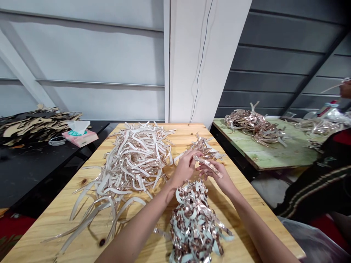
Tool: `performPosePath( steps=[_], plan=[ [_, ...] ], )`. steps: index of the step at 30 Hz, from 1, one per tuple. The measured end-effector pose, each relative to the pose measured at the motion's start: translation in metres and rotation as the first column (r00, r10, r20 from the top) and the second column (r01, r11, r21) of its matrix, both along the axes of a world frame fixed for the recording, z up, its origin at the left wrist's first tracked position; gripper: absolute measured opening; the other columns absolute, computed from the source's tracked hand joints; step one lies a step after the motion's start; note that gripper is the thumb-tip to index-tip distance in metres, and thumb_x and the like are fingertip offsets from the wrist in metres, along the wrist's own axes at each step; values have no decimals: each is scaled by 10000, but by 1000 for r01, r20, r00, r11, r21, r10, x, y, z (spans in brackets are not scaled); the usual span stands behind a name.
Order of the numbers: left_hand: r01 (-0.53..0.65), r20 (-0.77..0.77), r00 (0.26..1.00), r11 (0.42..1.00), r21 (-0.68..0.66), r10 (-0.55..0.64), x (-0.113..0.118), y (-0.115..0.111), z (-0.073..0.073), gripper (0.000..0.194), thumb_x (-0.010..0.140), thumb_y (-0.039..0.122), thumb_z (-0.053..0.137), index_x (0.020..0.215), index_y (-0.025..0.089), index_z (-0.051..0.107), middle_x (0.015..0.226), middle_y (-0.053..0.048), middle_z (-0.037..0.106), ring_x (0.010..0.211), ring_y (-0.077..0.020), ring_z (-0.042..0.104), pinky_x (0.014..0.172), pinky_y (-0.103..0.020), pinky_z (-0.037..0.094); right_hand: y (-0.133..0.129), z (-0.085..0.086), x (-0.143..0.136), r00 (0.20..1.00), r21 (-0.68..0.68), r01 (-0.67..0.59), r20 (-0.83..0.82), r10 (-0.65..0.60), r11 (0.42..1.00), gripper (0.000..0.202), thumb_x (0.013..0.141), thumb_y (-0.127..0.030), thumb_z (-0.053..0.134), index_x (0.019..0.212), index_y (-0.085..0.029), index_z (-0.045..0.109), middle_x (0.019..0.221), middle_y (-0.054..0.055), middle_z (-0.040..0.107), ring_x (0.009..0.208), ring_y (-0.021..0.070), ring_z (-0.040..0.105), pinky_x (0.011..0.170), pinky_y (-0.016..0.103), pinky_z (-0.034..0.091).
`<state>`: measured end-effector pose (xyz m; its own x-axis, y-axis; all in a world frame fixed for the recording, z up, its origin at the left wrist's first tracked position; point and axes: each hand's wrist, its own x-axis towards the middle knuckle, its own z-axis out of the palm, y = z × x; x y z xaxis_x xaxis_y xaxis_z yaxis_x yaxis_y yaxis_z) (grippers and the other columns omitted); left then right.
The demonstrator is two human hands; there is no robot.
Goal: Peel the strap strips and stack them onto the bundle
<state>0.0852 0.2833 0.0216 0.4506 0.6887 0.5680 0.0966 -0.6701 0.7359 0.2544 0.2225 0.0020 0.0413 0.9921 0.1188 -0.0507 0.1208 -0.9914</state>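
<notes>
Left grip [186, 164] and right grip [225, 176] clamp a shiny strip [210, 166] over a wooden table [57, 215], white pillar [183, 73] beyond.

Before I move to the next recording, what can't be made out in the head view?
Head view: near end of the shiny brown and pale-green curled-strip pile, cut off by bottom edge.
Head view: co-worker's hand, cut off by right edge.
Head view: part of the right hand, hidden by the glossy rose-gold strip.
</notes>
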Motion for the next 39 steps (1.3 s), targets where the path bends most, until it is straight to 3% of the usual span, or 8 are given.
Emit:
performPosePath(
  steps=[6,12,19,22,27,30,33,39],
  plan=[
    [13,-22,1000,999,-30,-14,1,0,-2,326,950,71,447,1087,197,714,1143,-75,714,1102,-233,648,987,-356,496,0,-1,-2,997,63,38,71,-42,997,264,815,-444,769,875,-195,702,804,80,788,651,221,728,556,302,541],
    [66,-75,995,998,-4,-67,6,-6,2,311,985,152,423,1096,187,712,1106,-103,706,1061,-239,649,969,-358,499,-2,2,-1,974,66,165,145,-173,984,271,746,-445,798,779,-183,735,670,96,761,538,238,694,397,268,430],
    [77,8,997,993,-90,-76,12,-8,-1,293,963,162,443,1071,179,715,1124,-99,723,1074,-235,660,979,-352,501,-9,9,-9,847,207,334,363,-389,919,216,790,-318,677,618,-191,705,526,34,659,487,195,596,483,290,445],
    [22,41,999,978,-206,-14,16,-3,-8,274,980,230,459,1065,174,713,982,-75,740,917,-213,671,873,-326,515,-8,6,-9,786,238,424,383,-486,874,260,784,-278,659,538,-200,624,479,8,593,460,168,528,466,282,388],
    [-168,-139,982,917,-361,125,15,3,-16,570,1036,531,371,718,188,697,579,-17,609,589,-190,579,667,-315,445,-5,8,-3,938,201,295,127,-324,934,166,800,-315,689,694,-188,708,541,6,636,478,151,539,475,267,433],
    [-207,-313,942,947,-247,124,11,1,-12,668,1001,614,423,478,217,546,464,-13,517,519,-187,528,642,-322,395,-6,11,-2,974,225,207,41,-221,952,192,811,-360,715,724,-190,725,551,6,645,469,137,529,453,255,418],
    [-137,-303,947,986,-90,104,9,-6,-4,559,1007,571,457,577,220,515,542,0,535,556,-175,507,623,-305,357,-7,10,-4,983,215,167,40,-179,962,185,810,-353,725,723,-190,732,547,5,645,468,138,529,443,252,402],
    [241,-127,953,941,-236,-276,7,-8,2,359,1056,496,400,824,229,466,740,19,599,677,-147,552,662,-261,401,-8,5,-8,979,217,157,96,-181,963,135,819,-281,708,713,-198,720,570,-4,657,530,157,578,529,267,459]
  ],
)
